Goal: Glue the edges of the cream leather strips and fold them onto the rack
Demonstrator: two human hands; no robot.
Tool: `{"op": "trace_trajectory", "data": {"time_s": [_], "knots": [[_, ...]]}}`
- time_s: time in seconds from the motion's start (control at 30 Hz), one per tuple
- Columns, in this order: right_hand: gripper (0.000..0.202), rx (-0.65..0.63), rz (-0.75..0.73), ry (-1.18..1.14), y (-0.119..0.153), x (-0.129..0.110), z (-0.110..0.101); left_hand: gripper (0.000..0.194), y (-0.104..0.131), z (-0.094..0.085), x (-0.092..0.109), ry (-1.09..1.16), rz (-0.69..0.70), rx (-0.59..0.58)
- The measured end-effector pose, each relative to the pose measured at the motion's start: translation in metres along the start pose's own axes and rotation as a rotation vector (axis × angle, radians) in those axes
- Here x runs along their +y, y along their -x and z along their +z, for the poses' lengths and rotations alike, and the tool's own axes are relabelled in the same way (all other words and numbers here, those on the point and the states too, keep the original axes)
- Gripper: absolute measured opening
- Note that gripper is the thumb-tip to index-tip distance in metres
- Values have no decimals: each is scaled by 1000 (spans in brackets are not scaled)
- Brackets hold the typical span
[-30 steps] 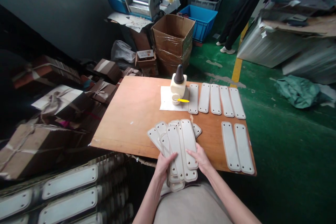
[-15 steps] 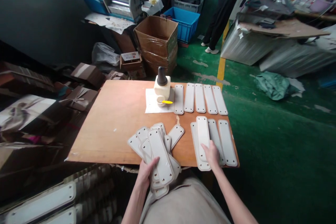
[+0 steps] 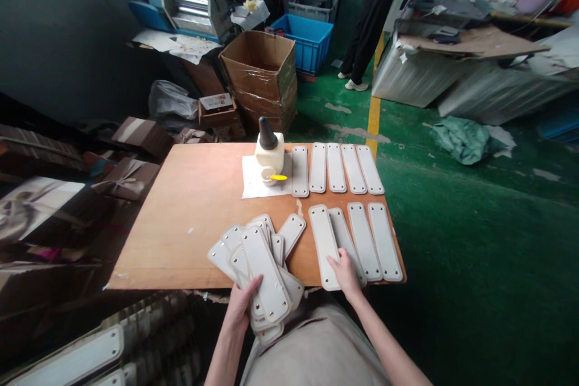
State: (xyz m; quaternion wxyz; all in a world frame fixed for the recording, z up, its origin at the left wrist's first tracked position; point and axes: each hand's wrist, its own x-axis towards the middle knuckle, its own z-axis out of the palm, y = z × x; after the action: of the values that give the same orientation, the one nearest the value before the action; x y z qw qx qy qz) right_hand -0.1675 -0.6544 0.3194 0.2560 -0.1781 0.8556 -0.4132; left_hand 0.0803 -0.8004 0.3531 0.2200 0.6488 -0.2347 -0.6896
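Note:
At the table's front edge my left hand is closed on a loose, fanned pile of grey-white strips with dark studs at their corners. Further right, my right hand pinches the lower part of one pale strip, which partly overlaps another strip. Two more strips lie to the right of it. Behind them stands a row of several strips. A cream bottle with a black nozzle and a small cup with a yellow stick rest on white paper.
The wooden table spans the middle. Beyond it are a cardboard box, a blue crate and a standing person. Wrapped boxes lie at the left, and more strips are stacked at the lower left.
My right hand has moved left with its strip. Strips that overlapped at the front right now lie more spread out. My left hand still holds its pile, and the whole view has shifted slightly.

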Motion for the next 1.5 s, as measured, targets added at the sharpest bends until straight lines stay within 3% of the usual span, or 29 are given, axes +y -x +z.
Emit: {"op": "trace_trajectory", "data": {"time_s": [0.1,0.17,0.27,0.37,0.47,0.77,1.03,1.1,1.2,1.3,1.4,1.5], "knots": [[30,-8,-1,57,8,0,6,42,-2,-10,2,5,7,40],[38,-27,-37,247,11,-4,2,44,-3,-16,3,11,20,56],[38,-86,-163,629,8,-13,-9,46,-5,-19,3,10,36,57],[35,-119,-313,777,2,-16,-17,46,-5,-18,2,1,46,60],[41,-94,-365,784,-4,-12,-17,46,-5,-17,1,1,40,63],[40,-28,-268,711,-10,-17,-7,45,-2,-13,6,-23,22,109],[34,-61,-302,668,-6,-13,-1,43,6,-7,6,12,49,116],[29,-103,-305,569,-3,-21,7,43,6,-8,6,24,45,97],[27,-335,-325,252,12,-45,35,47,4,-9,5,29,45,78],[46,-545,-334,118,38,-75,77,52,3,-8,4,34,71,44],[66,-508,-324,254,63,-95,114,56,5,-9,7,38,95,-19],[60,-423,-221,303,70,-100,132,63,5,-19,17,61,69,-103]]}}
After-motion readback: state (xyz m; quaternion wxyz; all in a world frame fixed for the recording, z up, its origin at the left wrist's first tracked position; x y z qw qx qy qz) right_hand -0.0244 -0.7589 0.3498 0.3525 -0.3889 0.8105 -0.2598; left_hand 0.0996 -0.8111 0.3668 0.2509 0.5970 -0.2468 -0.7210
